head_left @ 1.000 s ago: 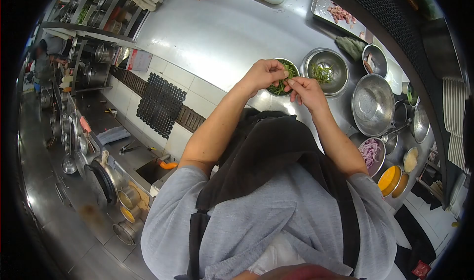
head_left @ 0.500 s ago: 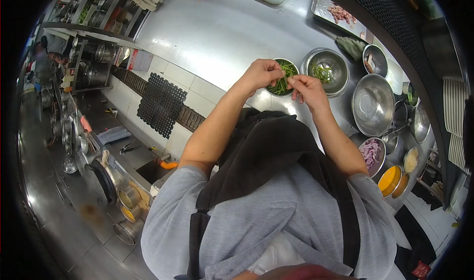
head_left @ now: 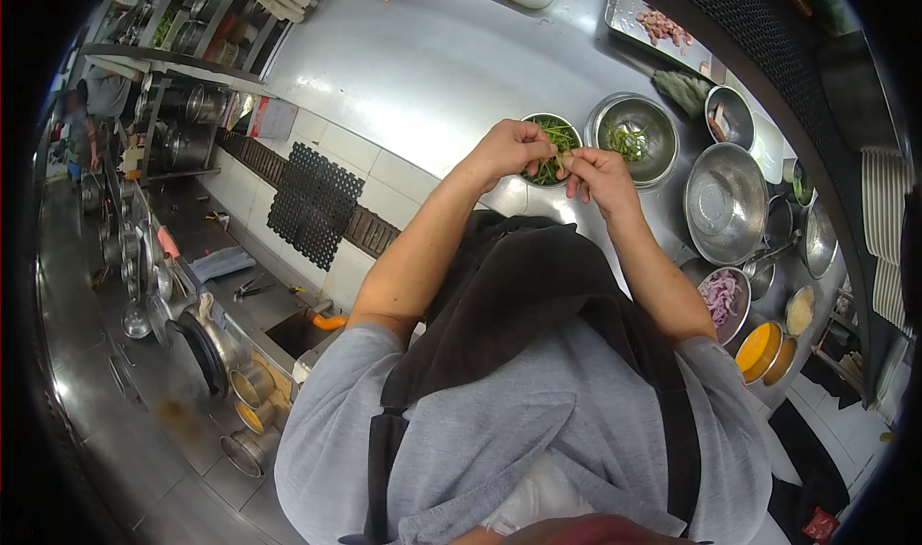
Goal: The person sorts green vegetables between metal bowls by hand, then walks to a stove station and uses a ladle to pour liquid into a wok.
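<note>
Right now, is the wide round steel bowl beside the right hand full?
Partly filled: bare metal shows around the green vegetable pieces inside the steel bowl.

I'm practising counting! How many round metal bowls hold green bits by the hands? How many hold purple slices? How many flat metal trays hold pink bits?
Round metal bowls of green bits: 2
Round metal bowl of purple slices: 1
Flat metal tray of pink bits: 1
Total: 4

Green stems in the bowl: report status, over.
Left hand, right hand close together over small bowl, hold too small to tell. Green stems inside. Wider steel bowl alongside, nothing visibly blocking.
</note>
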`<state>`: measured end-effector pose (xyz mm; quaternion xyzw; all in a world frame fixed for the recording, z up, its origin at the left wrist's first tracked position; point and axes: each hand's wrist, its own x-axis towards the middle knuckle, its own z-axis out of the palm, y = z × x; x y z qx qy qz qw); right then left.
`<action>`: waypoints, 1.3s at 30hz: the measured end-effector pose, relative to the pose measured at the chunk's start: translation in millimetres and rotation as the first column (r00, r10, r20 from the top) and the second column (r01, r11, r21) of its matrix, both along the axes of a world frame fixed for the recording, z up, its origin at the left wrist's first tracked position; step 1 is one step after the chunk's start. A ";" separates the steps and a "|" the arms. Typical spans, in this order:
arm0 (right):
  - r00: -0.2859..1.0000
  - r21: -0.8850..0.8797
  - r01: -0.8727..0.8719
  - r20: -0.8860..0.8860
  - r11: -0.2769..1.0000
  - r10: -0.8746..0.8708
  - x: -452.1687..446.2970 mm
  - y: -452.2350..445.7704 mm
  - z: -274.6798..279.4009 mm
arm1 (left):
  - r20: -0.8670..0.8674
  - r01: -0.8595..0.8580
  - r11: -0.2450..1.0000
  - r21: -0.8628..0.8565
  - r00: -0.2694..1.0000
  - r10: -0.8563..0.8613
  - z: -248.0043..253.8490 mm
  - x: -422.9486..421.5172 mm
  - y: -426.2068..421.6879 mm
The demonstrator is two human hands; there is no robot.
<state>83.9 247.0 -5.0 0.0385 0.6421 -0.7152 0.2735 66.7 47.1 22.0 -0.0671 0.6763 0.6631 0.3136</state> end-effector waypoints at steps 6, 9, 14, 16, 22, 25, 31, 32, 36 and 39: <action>0.999 0.034 0.036 -0.010 0.999 -0.036 0.2 -0.2 2.1 | -0.011 0.011 1.000 -0.005 1.000 -0.011 -4.6 0.0 -4.8; 0.997 0.046 0.066 -0.043 0.997 -0.064 -3.3 8.0 5.6 | -0.078 -0.025 0.997 -0.069 0.997 0.019 -9.2 -2.1 -8.3; 0.967 0.210 0.199 -0.199 0.957 -0.158 -8.9 49.6 24.1 | -0.211 -0.201 0.960 -0.197 0.965 0.158 -27.5 -5.1 -22.9; 0.944 0.294 0.259 -0.279 0.920 -0.177 -10.0 63.4 27.9 | -0.176 -0.170 0.974 -0.148 0.974 0.143 -16.8 -2.9 -26.4; 0.625 0.798 0.479 -0.603 0.366 0.496 -18.5 101.7 -14.4 | -0.498 -0.030 0.895 -0.446 0.839 -0.220 -41.0 9.2 -12.6; 0.666 0.753 0.490 -0.648 0.439 0.370 -18.0 99.1 -5.7 | -0.687 -0.204 0.755 -0.624 0.604 -0.404 -43.2 8.2 -24.6; 0.856 0.884 0.270 -0.402 0.382 0.325 -22.0 99.0 -19.6 | -0.475 -0.243 0.743 -0.624 0.873 -0.113 -37.4 16.9 -45.3; 0.791 0.822 0.397 -0.532 0.408 0.303 -19.4 96.6 -21.4 | -0.471 -0.242 0.742 -0.625 0.875 -0.112 -46.4 22.9 -48.8; 0.693 0.658 0.545 -0.702 0.520 0.162 -7.7 79.6 4.9 | -0.456 -0.083 0.722 -0.687 0.823 -0.339 -99.7 56.6 -49.5; 0.611 0.590 0.494 -0.758 0.639 0.227 8.3 78.4 5.0 | -0.529 0.027 0.763 -0.646 0.705 -0.473 -116.9 71.3 -37.5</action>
